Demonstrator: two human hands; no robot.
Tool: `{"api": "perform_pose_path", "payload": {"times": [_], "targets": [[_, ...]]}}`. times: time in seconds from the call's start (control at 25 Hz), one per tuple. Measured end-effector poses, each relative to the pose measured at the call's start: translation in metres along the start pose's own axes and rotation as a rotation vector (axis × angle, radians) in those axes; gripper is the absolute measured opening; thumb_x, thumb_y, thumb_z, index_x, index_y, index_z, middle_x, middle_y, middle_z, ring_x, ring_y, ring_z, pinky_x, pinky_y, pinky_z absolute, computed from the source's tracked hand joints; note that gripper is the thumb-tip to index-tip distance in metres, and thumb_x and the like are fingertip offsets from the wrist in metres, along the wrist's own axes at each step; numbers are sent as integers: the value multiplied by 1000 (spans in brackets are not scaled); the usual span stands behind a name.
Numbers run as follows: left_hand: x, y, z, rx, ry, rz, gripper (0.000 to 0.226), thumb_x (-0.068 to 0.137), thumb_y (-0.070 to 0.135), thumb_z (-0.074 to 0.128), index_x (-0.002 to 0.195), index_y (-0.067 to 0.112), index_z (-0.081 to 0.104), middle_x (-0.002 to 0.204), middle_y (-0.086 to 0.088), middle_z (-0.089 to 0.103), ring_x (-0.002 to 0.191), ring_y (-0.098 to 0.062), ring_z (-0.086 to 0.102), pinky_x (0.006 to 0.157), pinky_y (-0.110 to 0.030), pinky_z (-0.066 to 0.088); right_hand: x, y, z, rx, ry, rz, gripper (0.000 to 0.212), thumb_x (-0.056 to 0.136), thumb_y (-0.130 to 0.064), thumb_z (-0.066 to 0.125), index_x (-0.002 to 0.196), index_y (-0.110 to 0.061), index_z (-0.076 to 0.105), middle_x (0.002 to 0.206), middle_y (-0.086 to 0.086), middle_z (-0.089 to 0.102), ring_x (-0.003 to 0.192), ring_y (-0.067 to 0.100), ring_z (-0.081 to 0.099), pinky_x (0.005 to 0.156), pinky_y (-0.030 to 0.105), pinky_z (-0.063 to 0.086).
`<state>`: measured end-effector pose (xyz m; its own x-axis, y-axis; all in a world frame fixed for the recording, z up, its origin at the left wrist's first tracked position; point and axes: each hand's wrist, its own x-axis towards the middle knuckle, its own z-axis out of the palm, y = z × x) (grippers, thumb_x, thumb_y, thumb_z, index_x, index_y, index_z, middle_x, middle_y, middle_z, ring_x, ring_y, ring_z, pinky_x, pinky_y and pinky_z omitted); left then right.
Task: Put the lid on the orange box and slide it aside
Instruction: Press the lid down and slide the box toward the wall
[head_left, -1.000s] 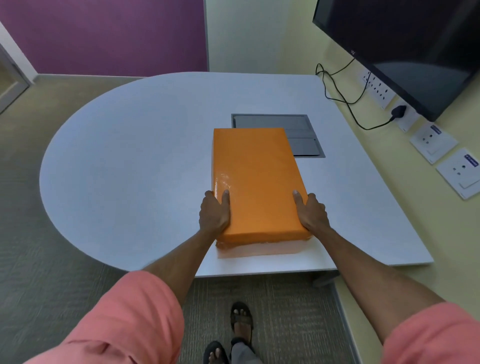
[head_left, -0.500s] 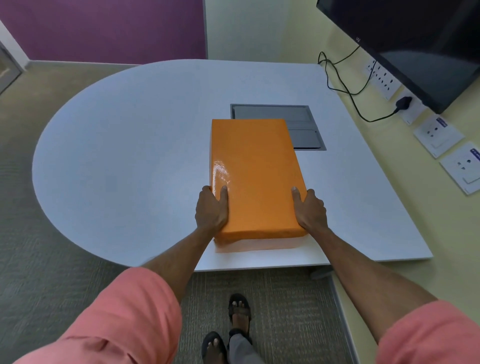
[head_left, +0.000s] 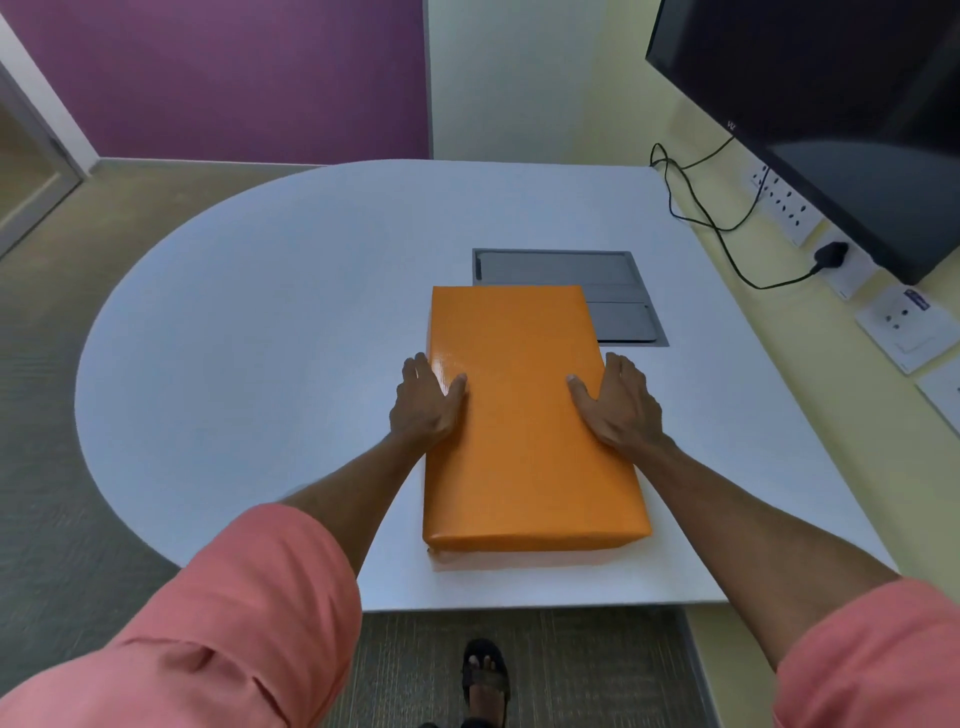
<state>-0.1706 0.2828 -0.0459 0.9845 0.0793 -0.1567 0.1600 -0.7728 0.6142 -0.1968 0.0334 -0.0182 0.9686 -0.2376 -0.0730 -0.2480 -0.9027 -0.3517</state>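
Left hand (head_left: 426, 402) and right hand (head_left: 621, 408) flank the lidded orange box (head_left: 524, 431), fingers together against its sides, thumbs atop; seemingly braced to slide it.

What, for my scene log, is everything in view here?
table: 1, pale grey, centre
hatch: 1, grey, set in table
orange box: 1, orange, lidded, near table edge, hiding part of hatch
screen: 1, black, right wall
cable: 1, black, right wall
sockets: several, white, right wall
sandalled foot: 1, black sandal, floor
sleeves: 2, pink, bottom corners
left hand: 1, box's left side, thumb on top
right hand: 1, box's right side, thumb on top
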Motion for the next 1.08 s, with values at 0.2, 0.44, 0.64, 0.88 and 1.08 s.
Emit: {"api": "perform_pose_path", "payload": {"times": [0.2,0.44,0.64,0.88,1.08], "targets": [[50,24,-7,229,-84,144,82,94,58,37,154,10,10,165,-11,4,151,-31,9,118,-52,21,59,-26,-8,-49,-98,-110,86,92,-65,35,154,-11,11,164,11,9,151,27,10,115,53,28],[82,41,-3,340,-150,123,84,93,63,31,156,13,6,165,-5,-1,153,-26,0,119,-55,10,104,-36,-3,-122,-220,-164,88,92,-68,30,155,-12,7,165,9,1,153,26,2,119,52,21],[82,46,5,337,-79,106,84,91,67,32,153,11,20,164,-3,12,152,-24,11,115,-54,27,109,-29,9,-123,-208,-155,84,93,-64,33,155,-13,9,165,7,3,153,25,3,115,51,28],[89,42,3,403,-95,128,75,96,57,28,155,13,14,165,-3,6,153,-24,6,118,-57,15,115,-28,10,-96,-256,-158,85,93,-64,35,156,-15,6,165,5,-2,153,23,-1,113,52,30],[79,48,8,289,-154,51,85,93,62,36,156,15,5,165,-5,-10,151,-32,-10,118,-60,9,107,-20,2,82,-316,-91,92,90,-65,42,156,-20,-3,165,4,-11,152,26,-8,117,56,19]]}}
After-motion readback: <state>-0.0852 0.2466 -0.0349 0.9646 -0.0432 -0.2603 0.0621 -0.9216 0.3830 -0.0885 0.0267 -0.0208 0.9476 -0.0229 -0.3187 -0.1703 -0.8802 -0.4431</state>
